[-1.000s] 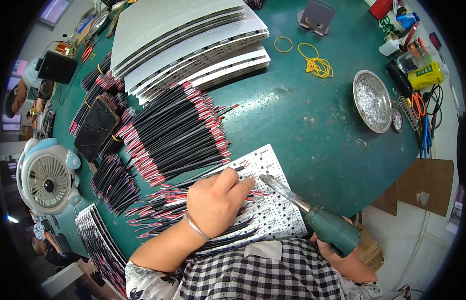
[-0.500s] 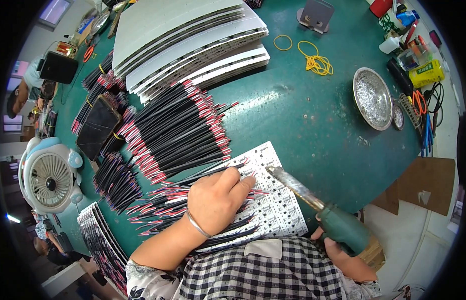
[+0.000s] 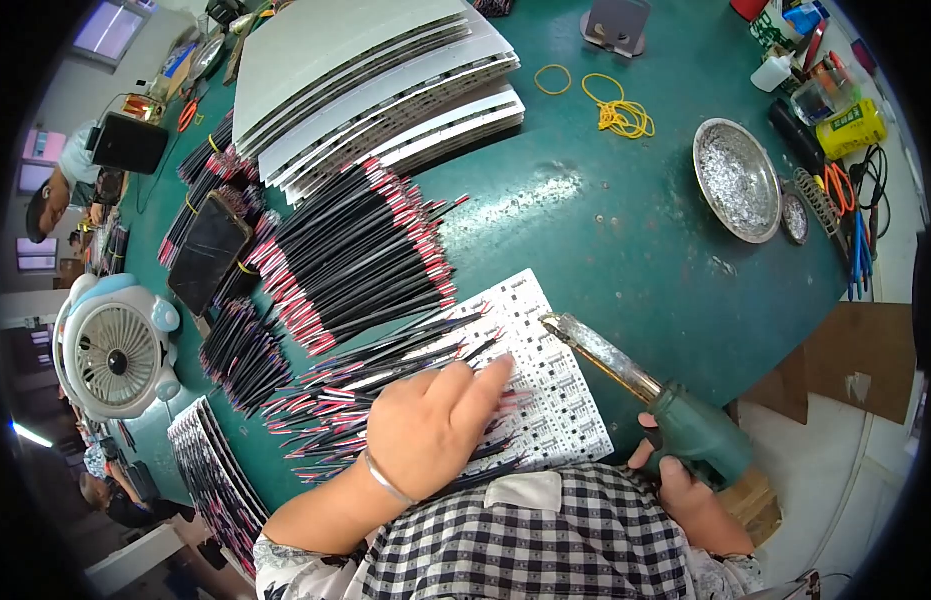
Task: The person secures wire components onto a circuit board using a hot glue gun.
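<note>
A white circuit board panel (image 3: 560, 400) with rows of small dark parts lies before me, tilted on the green table. Many black wires (image 3: 330, 395) with red and white ends fan across its left part. Over these wires is my left hand (image 3: 425, 425), its fingers closed together near the middle of the panel; what they pinch is hidden. My right hand (image 3: 680, 490) grips the green handle of a soldering gun (image 3: 700, 437). The gun's metal tip points up and left, over or close to the panel's upper right edge; contact cannot be told.
Wire rows (image 3: 355, 265) lie beyond the panel, below stacked white panels (image 3: 365, 90). A phone (image 3: 210, 250) rests on wire bundles beside a fan (image 3: 115, 345). At right are a metal bowl (image 3: 737, 180) of silvery bits and a yellow bottle (image 3: 850, 128). Rubber bands (image 3: 620, 115) lie farther back.
The view has shifted slightly. My left hand has drawn back a little toward me, baring wires beyond its fingers. The soldering gun's tip has moved a little right along the panel and turned.
</note>
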The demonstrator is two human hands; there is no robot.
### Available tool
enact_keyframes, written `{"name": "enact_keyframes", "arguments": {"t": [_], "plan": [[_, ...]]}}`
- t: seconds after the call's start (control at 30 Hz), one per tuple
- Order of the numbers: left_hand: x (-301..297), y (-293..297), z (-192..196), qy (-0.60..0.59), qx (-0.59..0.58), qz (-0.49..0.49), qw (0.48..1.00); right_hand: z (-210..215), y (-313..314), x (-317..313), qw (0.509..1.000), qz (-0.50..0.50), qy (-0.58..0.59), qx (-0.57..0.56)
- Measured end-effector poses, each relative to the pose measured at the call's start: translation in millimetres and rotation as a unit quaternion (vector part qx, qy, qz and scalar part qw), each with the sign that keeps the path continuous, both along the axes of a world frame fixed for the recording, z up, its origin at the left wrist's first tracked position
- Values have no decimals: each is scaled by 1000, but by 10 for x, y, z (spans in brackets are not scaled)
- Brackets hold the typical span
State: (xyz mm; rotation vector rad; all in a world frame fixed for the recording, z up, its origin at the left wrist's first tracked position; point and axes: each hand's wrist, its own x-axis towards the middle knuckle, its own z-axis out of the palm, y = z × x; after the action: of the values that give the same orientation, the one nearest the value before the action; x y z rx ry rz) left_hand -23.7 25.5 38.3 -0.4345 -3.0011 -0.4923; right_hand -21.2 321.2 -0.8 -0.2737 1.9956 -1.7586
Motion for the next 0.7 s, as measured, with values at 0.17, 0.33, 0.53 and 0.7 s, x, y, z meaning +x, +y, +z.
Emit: {"name": "enact_keyframes", "arguments": {"t": [0.17, 0.33, 0.53, 0.7], "plan": [[-8, -6, -206, -12, 16, 26, 999, -63, 111, 76, 999, 11, 6, 45], [-18, -17, -222, -10, 33, 22, 999, 80, 64, 149, 996, -22, -87, 14], [-25, -39, -169, -53, 60, 19, 997, 194, 7, 100, 991, -10, -120, 53], [-32, -6, -187, -57, 71, 41, 995, 211, -49, 72, 993, -1, -101, 65]]}}
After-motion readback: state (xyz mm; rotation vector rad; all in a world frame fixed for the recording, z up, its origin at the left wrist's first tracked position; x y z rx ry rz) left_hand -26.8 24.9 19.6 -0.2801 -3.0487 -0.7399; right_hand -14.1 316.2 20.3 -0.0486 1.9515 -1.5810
